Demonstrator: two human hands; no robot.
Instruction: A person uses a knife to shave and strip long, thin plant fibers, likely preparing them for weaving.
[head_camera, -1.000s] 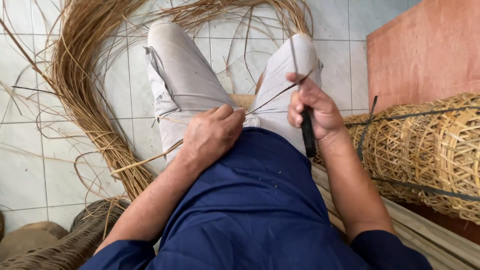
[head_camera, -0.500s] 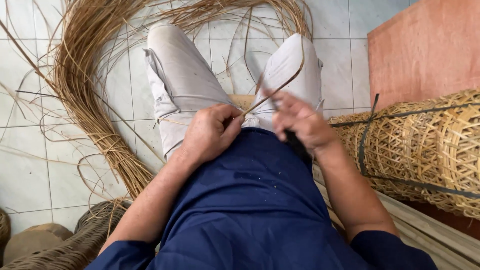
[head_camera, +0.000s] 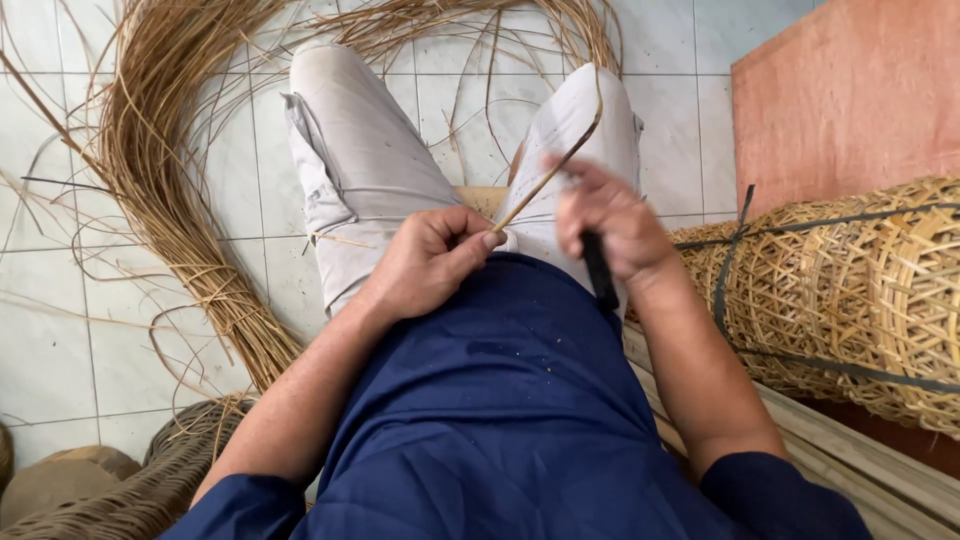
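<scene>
A single camera, worn on the person's head, is looking steeply down along the body at the lap, close enough that the blue shirt (head_camera: 500, 400) is filling the lower middle. It is facing forward over the knees toward the tiled floor (head_camera: 50, 330). Both forearms are entering from the bottom edge. No second view is sharing the scene.

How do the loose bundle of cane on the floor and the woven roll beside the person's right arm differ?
The cane bundle is loose, unwoven strands fanning in a curve over the tiled floor; the woven roll is open lattice, rolled up. The bundle sprawls to the left of the person's legs; the roll lies on their right against wooden slats. Dark straps bind the roll; none show on the bundle. Both are the same straw colour.
</scene>
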